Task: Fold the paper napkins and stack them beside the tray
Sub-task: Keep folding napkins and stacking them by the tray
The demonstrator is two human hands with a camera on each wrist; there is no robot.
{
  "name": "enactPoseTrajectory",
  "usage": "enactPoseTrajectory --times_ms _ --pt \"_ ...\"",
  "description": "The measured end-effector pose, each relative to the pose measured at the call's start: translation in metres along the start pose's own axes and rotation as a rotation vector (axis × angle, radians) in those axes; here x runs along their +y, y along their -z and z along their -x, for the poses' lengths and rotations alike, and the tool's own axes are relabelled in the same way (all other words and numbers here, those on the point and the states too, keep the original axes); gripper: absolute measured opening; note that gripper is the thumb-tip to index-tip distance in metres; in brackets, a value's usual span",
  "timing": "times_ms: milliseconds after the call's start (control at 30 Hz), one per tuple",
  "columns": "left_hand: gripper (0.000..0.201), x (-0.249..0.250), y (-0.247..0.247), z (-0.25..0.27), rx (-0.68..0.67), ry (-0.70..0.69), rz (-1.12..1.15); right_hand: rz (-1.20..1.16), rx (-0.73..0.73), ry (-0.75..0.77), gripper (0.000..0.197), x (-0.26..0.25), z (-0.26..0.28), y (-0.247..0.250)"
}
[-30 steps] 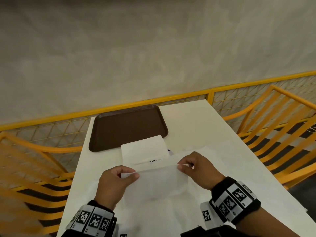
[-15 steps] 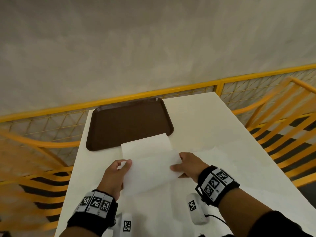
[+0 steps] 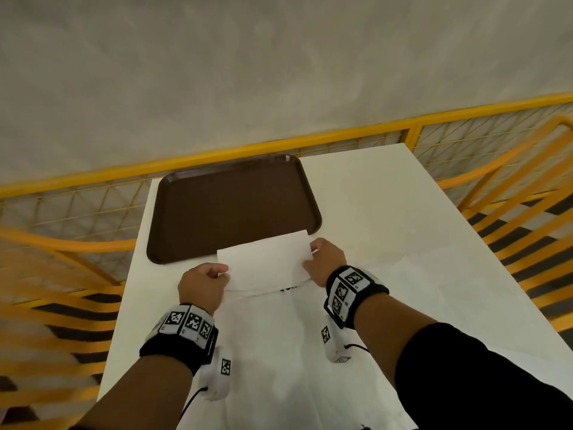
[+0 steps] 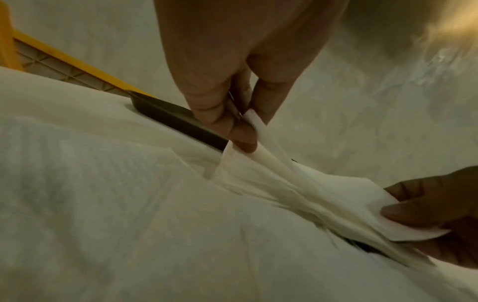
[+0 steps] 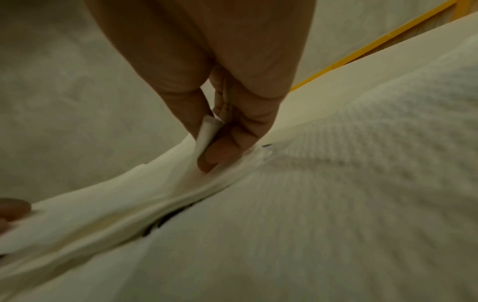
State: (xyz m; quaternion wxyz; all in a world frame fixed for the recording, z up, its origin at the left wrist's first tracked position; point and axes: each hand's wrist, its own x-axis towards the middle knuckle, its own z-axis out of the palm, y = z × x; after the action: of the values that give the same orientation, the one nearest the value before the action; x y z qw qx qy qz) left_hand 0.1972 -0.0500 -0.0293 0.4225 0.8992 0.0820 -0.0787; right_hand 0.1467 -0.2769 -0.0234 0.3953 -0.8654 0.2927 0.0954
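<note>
**Ana:** So, how far along is the folding?

**Ben:** Partway, I'd judge. Both hands hold one folded napkin [image 3: 263,262] over the spot just at the tray's 6 o'clock edge. The left hand [image 3: 203,285] pinches its left end between thumb and fingers [image 4: 243,141]; the right hand [image 3: 325,262] pinches the right end the same way, fingers [image 5: 220,155] pressed together on the paper.

**Ana:** Is it down on the stack yet?

**Ben:** I can't tell whether it touches. The wrist views show several white layers bunched beneath it, so a stack [image 4: 258,183] seems to lie there already, against the near rim of the brown tray [image 3: 229,206]. How many are in it, I can't count.

**Ana:** And what's left?

**Ben:** More paper, by the look of it. Unfolded white sheets [image 3: 294,352] cover the desk [image 3: 387,197] from 6 o'clock of the hands out toward 3 o'clock. Those would need folding and stacking. Where one sheet ends and the next begins is hard to make out.

**Ana:** Anything else around?

**Ben:** A yellow railing [image 3: 341,135] runs behind the desk at 12 o'clock. The tray itself holds nothing.

**Ana:** So the next job?

**Ben:** Probably lowering this one square onto the stack, then letting go.
</note>
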Motion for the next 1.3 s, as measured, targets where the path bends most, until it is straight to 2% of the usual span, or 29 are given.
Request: enactPoseTrajectory --times_ms 133,267,333,400,433,500,567,633,767,867,900,967,1033,1067,1167,1200,1233,1267,1300 --pt "0.017 -0.001 -0.005 0.002 -0.018 -0.038 -0.088 -0.062 0.055 0.000 0.033 0.002 -0.002 -0.004" --pt "0.018 0.000 0.001 0.011 -0.093 -0.044 -0.104 -0.030 0.095 0.072 0.050 0.006 0.009 -0.001" --pt "0.022 0.001 0.009 0.022 -0.146 -0.089 -0.241 0.021 0.103 0.126 0.051 0.012 0.022 0.007" --pt "0.028 0.000 0.021 0.042 -0.291 -0.146 -0.435 0.137 0.027 0.179 0.042 0.022 0.039 0.018" --pt "0.034 -0.003 0.025 0.053 -0.390 -0.159 -0.522 0.218 -0.038 0.197 0.039 0.030 0.049 0.023" --pt "0.060 -0.014 0.031 0.078 -0.560 -0.130 -0.678 0.336 -0.167 0.214 0.037 0.047 0.073 0.033" --pt "0.089 -0.023 0.034 0.107 -0.637 -0.047 -0.767 0.392 -0.243 0.228 0.037 0.065 0.100 0.040" --pt "0.100 -0.030 0.035 0.131 -0.624 0.019 -0.724 0.398 -0.294 0.235 0.035 0.085 0.127 0.041" --pt "0.083 -0.037 0.030 0.160 -0.480 0.127 -0.365 0.370 -0.509 0.312 0.042 0.112 0.170 0.024" --pt "0.109 -0.050 0.023 0.161 -0.340 0.227 -0.139 0.364 -0.567 0.407 0.055 0.109 0.185 0.012" --pt "0.107 -0.054 0.022 0.160 -0.337 0.257 -0.075 0.356 -0.539 0.411 0.059 0.109 0.186 0.008" --pt "0.080 -0.056 0.020 0.160 -0.372 0.282 -0.017 0.367 -0.489 0.386 0.065 0.106 0.191 0.001" --pt "0.057 -0.060 0.018 0.160 -0.435 0.203 -0.090 0.480 -0.495 0.377 0.071 0.107 0.195 -0.006" --pt "0.056 -0.059 0.017 0.163 -0.495 0.126 -0.189 0.567 -0.511 0.390 0.072 0.106 0.197 -0.008" --pt "0.075 -0.054 0.017 0.178 -0.618 -0.106 -0.583 0.818 -0.434 0.516 0.063 0.106 0.209 -0.012" --pt "0.085 -0.055 0.016 0.184 -0.610 -0.154 -0.674 0.860 -0.386 0.527 0.063 0.110 0.212 -0.011" --pt "0.095 -0.057 0.015 0.189 -0.591 -0.184 -0.735 0.912 -0.394 0.468 0.068 0.110 0.218 -0.008" --pt "0.102 -0.059 0.016 0.193 -0.575 -0.199 -0.773 0.948 -0.328 0.469 0.071 0.112 0.220 -0.006" --pt "0.105 -0.063 0.017 0.195 -0.562 -0.207 -0.793 0.966 -0.343 0.475 0.066 0.116 0.220 -0.005"
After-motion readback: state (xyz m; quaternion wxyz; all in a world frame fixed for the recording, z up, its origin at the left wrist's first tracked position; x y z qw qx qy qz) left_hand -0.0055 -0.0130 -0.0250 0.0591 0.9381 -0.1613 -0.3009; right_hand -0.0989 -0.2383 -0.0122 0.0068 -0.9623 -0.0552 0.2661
